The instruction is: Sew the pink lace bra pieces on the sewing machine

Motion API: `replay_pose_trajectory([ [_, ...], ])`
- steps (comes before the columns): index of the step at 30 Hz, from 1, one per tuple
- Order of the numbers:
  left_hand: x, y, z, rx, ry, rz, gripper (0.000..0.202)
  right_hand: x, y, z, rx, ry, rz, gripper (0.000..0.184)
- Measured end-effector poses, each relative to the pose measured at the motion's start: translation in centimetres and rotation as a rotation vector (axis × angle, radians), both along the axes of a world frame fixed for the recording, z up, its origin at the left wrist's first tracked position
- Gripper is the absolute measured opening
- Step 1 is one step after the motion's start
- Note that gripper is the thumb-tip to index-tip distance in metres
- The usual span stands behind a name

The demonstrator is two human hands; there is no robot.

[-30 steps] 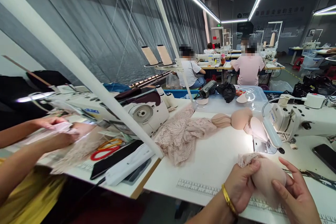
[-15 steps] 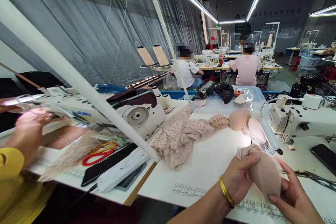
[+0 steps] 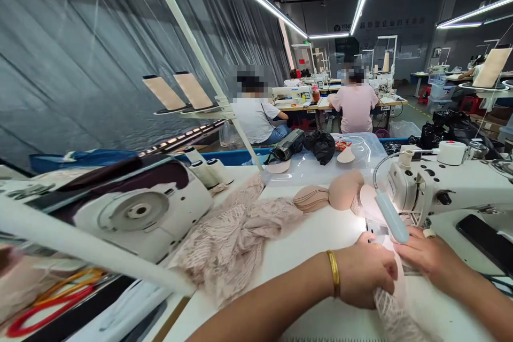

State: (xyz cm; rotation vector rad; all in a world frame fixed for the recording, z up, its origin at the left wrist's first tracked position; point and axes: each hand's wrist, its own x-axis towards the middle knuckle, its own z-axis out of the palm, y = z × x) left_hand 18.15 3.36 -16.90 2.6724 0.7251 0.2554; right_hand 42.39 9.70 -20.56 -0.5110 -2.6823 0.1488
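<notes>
The left hand (image 3: 363,272), a shiny gold bangle (image 3: 333,273) at its wrist, curls its fingers round a pale beige fabric piece with patterned lace (image 3: 395,312), which lies beside the white sewing machine (image 3: 473,179) under its slim grey lamp (image 3: 391,218). The right hand (image 3: 430,256) rests by the piece's right edge; whether it grips, I can't tell.

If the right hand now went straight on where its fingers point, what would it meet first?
Ahead of the right hand, probably the left hand, just across the pale fabric between them; depth is unclear.
</notes>
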Motion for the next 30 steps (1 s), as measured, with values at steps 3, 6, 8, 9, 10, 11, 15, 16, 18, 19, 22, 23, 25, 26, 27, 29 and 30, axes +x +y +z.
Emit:
replay_pose_trajectory([
  [3, -0.5, 0.1, -0.2, -0.017, -0.028, 0.029, 0.008, 0.8, 0.0, -0.2, -0.028, -0.073, 0.022, 0.044],
  [6, -1.0, -0.1, -0.1, -0.038, -0.066, 0.043, 0.008, 1.2, -0.1, 0.4, -0.057, -0.086, 0.012, 0.041],
  [8, -1.1, -0.1, 0.0, -0.047, -0.082, 0.040, 0.007, 1.1, -0.1, 0.8, -0.056, -0.067, -0.019, 0.039],
  [9, -1.2, -0.1, 0.0, -0.046, -0.088, 0.041, 0.007, 1.1, -0.1, 0.8, -0.049, -0.057, -0.032, 0.038],
  [10, -1.2, 0.0, 0.0, -0.043, -0.096, 0.042, 0.006, 1.0, -0.1, 0.8, -0.040, -0.052, -0.038, 0.036],
  [11, -1.2, 0.1, 0.0, -0.044, -0.105, 0.041, 0.006, 0.9, -0.1, 0.8, -0.030, -0.047, -0.044, 0.036],
  [15, -1.1, 0.6, -0.1, -0.076, -0.141, 0.038, 0.006, 0.8, 0.1, 0.4, 0.017, -0.010, -0.089, 0.037],
  [16, -1.1, 0.7, -0.1, -0.083, -0.144, 0.040, 0.005, 0.8, 0.2, 0.3, 0.024, -0.012, -0.093, 0.036],
  [18, -1.1, 1.0, -0.1, -0.099, -0.152, 0.049, 0.006, 0.9, 0.4, 0.1, 0.031, -0.024, -0.098, 0.033],
  [19, -1.1, 1.1, -0.2, -0.110, -0.156, 0.052, 0.007, 1.0, 0.4, -0.1, 0.033, -0.028, -0.108, 0.033],
  [22, -1.2, 1.2, -0.3, -0.132, -0.169, 0.051, 0.009, 1.1, 0.5, -0.5, 0.039, -0.038, -0.147, 0.036],
  [23, -1.2, 1.3, -0.3, -0.136, -0.173, 0.047, 0.010, 1.2, 0.5, -0.6, 0.040, -0.041, -0.152, 0.036],
  [25, -1.2, 1.2, -0.3, -0.141, -0.178, 0.046, 0.010, 1.2, 0.4, -0.5, 0.025, -0.052, -0.139, 0.035],
  [26, -1.2, 1.2, -0.3, -0.144, -0.179, 0.050, 0.009, 1.2, 0.4, -0.4, 0.017, -0.053, -0.126, 0.035],
  [27, -1.3, 1.2, -0.2, -0.146, -0.179, 0.055, 0.009, 1.1, 0.4, -0.3, 0.010, -0.050, -0.115, 0.036],
  [29, -1.4, 1.2, -0.1, -0.145, -0.174, 0.058, 0.009, 1.1, 0.3, -0.1, 0.005, -0.050, -0.097, 0.036],
  [30, -1.4, 1.2, -0.1, -0.141, -0.169, 0.053, 0.008, 1.1, 0.3, -0.1, 0.005, -0.057, -0.093, 0.037],
])
